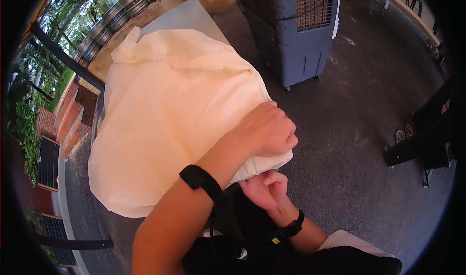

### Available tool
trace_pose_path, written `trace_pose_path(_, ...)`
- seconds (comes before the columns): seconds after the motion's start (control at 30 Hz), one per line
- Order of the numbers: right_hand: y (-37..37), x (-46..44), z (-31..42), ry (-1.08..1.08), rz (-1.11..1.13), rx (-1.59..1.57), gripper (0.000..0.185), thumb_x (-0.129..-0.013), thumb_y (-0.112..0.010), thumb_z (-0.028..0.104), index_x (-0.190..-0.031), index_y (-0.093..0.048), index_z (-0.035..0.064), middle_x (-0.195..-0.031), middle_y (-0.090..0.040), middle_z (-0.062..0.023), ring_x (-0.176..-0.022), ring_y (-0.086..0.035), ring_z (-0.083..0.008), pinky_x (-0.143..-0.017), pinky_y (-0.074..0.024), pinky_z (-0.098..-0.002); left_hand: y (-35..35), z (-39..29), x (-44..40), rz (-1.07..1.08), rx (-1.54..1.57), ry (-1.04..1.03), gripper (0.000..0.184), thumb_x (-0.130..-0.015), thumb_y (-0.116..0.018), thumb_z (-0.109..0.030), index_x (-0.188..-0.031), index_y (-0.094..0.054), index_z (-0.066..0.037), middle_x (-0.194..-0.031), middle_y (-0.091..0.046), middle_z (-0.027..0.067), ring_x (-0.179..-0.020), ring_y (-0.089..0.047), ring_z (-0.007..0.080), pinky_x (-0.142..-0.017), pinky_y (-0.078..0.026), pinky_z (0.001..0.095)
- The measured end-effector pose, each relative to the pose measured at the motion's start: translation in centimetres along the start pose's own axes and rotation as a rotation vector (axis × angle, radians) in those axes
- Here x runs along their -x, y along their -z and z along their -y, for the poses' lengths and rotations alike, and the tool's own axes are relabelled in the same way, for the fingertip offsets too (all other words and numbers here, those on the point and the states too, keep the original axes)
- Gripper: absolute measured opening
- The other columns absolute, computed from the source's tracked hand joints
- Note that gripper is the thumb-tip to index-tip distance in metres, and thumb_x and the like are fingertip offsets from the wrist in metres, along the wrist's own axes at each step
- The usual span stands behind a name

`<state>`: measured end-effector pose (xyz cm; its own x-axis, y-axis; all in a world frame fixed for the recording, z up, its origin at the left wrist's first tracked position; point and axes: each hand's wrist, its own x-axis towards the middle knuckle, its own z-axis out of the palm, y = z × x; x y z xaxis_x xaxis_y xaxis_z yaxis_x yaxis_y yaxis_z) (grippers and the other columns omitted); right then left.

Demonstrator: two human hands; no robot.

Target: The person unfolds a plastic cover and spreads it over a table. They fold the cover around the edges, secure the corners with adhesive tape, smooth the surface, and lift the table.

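Note:
A cream cloth [160, 105] lies spread and wrinkled over a surface, its folded edge running down to the right side. My left hand [272, 129] is closed in a fist on the cloth near its right corner; its fingertips are hidden. Just below, my right hand [266, 190] is turned palm up, its curled fingers closed at the cloth's lower edge and partly hidden beneath it. Each wrist wears a black band. A pale translucent sheet [196, 20] shows beyond the cloth's far edge.
A grey air cooler [303, 51] on casters stands on the dark floor [349, 119] beyond the cloth. Black metal legs [417, 144] are at the right, and a long table [407, 10] is at upper right. Metal kegs [116, 20] line the upper left, near brick steps [75, 115].

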<state>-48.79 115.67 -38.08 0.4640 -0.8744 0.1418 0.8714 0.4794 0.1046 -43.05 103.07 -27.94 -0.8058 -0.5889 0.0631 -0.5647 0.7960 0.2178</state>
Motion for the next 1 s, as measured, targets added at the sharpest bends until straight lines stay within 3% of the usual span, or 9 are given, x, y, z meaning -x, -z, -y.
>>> trace_pose_path(0.27, 1.9, -1.3, 0.0, 0.002, 0.136, 0.038, 0.086, -0.062, -0.056, 0.007, -0.146, -0.037, 0.0056, -0.151, -0.041, -0.0063, -0.143, -0.03, -0.0242, -0.122, -0.0146, -0.042, 0.0, 0.0, -0.1, 0.024, 0.01, 0.02, 0.019, -0.072, -0.059, -0.022, -0.06, -0.065, -0.009, -0.062, -0.061, 0.0136, -0.067, -0.056, 0.0333, -0.073, -0.045, 0.0422)
trace_pose_path(0.37, 1.7, -0.1, -0.3, 0.076, 0.018, 0.021, 0.085, -0.063, -0.056, 0.005, -0.146, -0.037, 0.004, -0.15, -0.043, -0.0087, -0.142, -0.034, -0.0258, -0.122, -0.0155, -0.041, 0.4, -0.1, -0.2, 0.051, -0.004, 0.04, 0.02, -0.073, -0.058, -0.023, -0.059, -0.064, -0.009, -0.062, -0.061, 0.0138, -0.067, -0.056, 0.0334, -0.073, -0.045, 0.0423)
trace_pose_path(0.67, 2.1, -0.1, 0.3, 0.027, 0.106, 0.052, 0.076, -0.075, -0.063, 0.015, -0.146, -0.038, 0.0068, -0.151, -0.043, -0.0054, -0.141, -0.035, -0.0241, -0.12, -0.0187, -0.0413, 0.4, -0.4, -0.2, 0.034, -0.007, 0.045, 0.022, -0.073, -0.057, -0.023, -0.057, -0.063, -0.009, -0.06, -0.06, 0.0136, -0.065, -0.055, 0.0337, -0.072, -0.045, 0.042)
trace_pose_path(1.0, 0.8, -1.4, -0.3, 0.071, 0.002, 0.106, 0.079, -0.066, -0.065, 0.015, -0.142, -0.043, 0.0091, -0.143, -0.05, -0.0068, -0.136, -0.042, -0.029, -0.117, -0.0261, -0.0489, 0.2, -0.2, -0.2, 0.032, -0.022, 0.012, 0.025, -0.073, -0.057, -0.024, -0.056, -0.064, -0.008, -0.059, -0.06, 0.0148, -0.061, -0.056, 0.035, -0.071, -0.044, 0.0414)
